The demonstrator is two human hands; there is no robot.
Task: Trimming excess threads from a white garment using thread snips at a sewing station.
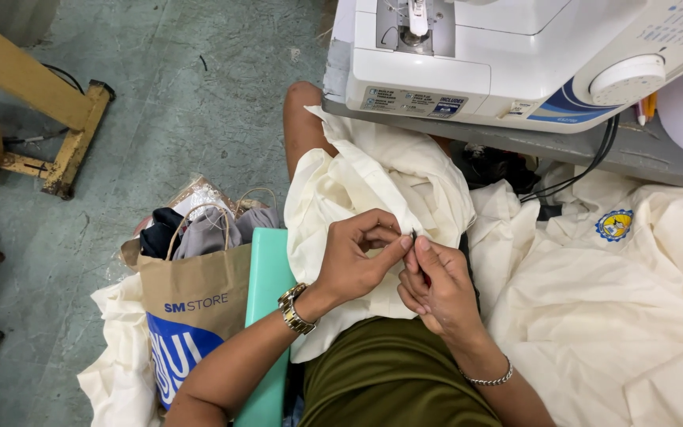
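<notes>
Head view, looking down at a seated person's lap. The left hand [353, 261] and the right hand [436, 289] meet at the centre of the frame, fingertips touching. Both are closed in a pinch on a small dark object [413, 235], too small to identify, held just above a fold of cream fabric [373, 178]. The fabric is bunched over the lap and rises toward 12 o'clock, where a white sewing machine [468, 55] stands on the grey worktop [642, 150]. The left wrist carries a metal watch [294, 308], the right a thin bracelet [488, 379]. At 3 o'clock lies a further heap of cream cloth bearing a round blue-and-yellow badge [615, 225]. At 8 o'clock a brown paper bag [195, 304] holding dark and grey garments stands on the concrete floor [199, 103]. Judged from the pose, fine handwork at the fabric edge is in progress. The fabric does not lie under the machine's needle, so no machine stitching is under way here.
</notes>
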